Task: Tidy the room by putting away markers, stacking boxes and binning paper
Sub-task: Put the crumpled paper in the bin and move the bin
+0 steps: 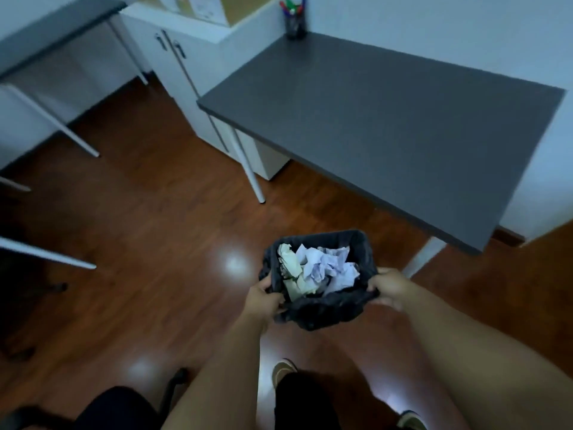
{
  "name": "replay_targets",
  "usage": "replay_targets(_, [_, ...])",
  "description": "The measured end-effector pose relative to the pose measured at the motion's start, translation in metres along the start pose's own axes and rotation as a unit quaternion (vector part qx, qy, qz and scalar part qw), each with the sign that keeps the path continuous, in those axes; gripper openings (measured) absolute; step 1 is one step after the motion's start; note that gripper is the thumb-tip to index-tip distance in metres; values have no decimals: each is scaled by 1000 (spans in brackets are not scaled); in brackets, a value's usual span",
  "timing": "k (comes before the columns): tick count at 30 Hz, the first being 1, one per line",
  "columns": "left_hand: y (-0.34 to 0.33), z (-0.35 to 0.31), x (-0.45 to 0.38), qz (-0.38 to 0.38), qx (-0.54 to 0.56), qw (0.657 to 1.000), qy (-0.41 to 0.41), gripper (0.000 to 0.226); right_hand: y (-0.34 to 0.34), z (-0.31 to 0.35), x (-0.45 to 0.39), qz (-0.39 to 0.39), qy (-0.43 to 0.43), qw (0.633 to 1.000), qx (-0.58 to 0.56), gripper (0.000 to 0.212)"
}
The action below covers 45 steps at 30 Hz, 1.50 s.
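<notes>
Both hands' grip, left hand (263, 297) and right hand (387, 288), closed on bin (322, 311) rim; crumpled paper (322, 268) binned, markers (293, 7) cupped on desk (387, 119); boxes unclear.

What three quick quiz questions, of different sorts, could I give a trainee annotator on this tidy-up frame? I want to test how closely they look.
1. True or false: the bin lined with a black bag holds crumpled paper.
2. Where do the markers stand? A) on the wooden floor B) in a dark cup at the far corner of the grey desk C) inside the bin
3. Fill in: the left hand and the right hand both grip the bin's ____.

Key: 1 true; 2 B; 3 rim.
</notes>
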State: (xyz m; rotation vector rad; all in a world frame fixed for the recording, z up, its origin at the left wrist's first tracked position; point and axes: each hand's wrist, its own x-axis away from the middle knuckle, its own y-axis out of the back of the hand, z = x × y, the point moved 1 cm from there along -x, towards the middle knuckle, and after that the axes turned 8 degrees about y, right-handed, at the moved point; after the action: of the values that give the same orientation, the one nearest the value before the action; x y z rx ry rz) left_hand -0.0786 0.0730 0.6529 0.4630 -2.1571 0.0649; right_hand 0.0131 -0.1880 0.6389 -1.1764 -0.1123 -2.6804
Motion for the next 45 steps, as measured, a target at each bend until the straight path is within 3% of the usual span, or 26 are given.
replay_targets(8, [244,-100,-68,-88,51,994,-44,63,-262,118,-68,79,44,996,9,53])
replay_targets(16, [338,-214,-155,-124,58,989,-49,55,-397,234,-167,88,73,992,43,42])
replay_targets(20, [390,-283,-201,-177,72,981,-35,49,-468,299,-216,94,81,991,51,46])
replay_targets(24, [446,-344,-235,-236,-32,971,-22,44,-538,349,-259,92,81,991,51,50])
replay_targets(27, [486,-383,-281,-245,-128,961,-25,64,-582,375,-298,65,80,994,30,49])
replay_targets(35, [518,-516,-439,-107,-350,930,-41,58,-627,407,-396,-80,39,995,-46,53])
replay_targets(38, [501,-558,-501,-64,-391,916,-61,43,-623,415,-430,-117,13,991,-71,50])
replay_targets(41, [470,-584,-561,-20,-424,904,-60,33,-608,420,-475,-134,-12,990,-50,51])
replay_targets(45, [432,-590,-648,8,-441,895,-63,24,-581,408,-558,-130,-25,988,78,45])
